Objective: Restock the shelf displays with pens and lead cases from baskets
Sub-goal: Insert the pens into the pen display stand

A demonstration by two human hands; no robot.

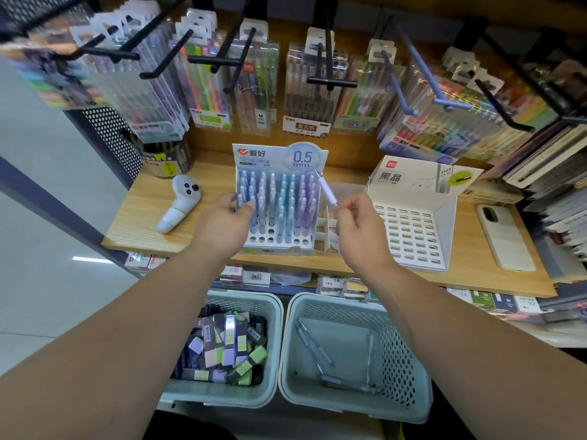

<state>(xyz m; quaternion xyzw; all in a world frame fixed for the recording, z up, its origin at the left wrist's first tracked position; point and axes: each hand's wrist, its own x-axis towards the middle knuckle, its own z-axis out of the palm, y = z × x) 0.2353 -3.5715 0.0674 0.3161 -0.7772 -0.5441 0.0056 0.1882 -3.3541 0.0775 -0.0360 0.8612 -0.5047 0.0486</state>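
Both forearms reach forward and up from the bottom corners of the view, bare to the elbow, over two baskets and toward a wooden shelf [209, 182].

The left hand [222, 222] is turned palm inward at the left edge of the pen display [279, 201]. Its fingers curl round that edge while the thumb lies against the front rows, so it grips the stand from the side. The display stands upright on the shelf. Most of its holes are filled with blue and lilac pens, and the front row is largely unfilled.

The right hand [360, 227] is raised just right of the display, wrist bent back and fingers drawn together. Thumb and forefinger pinch the lower tip of a pale pen [326, 188]. The pen slants up and to the left, with its upper end near the display's right rear corner.

To the right, on the same shelf, sits a white lead case display [409, 230] whose slots are bare. Below, the left basket [275, 315] holds a heap of lead cases [228, 341]. The right basket [409, 360] has a few loose pens [314, 346] on its floor.

A white controller [179, 203] lies at the shelf's left end and a phone [505, 239] at its right. Packs of pens [251, 87] hang on hooks above.
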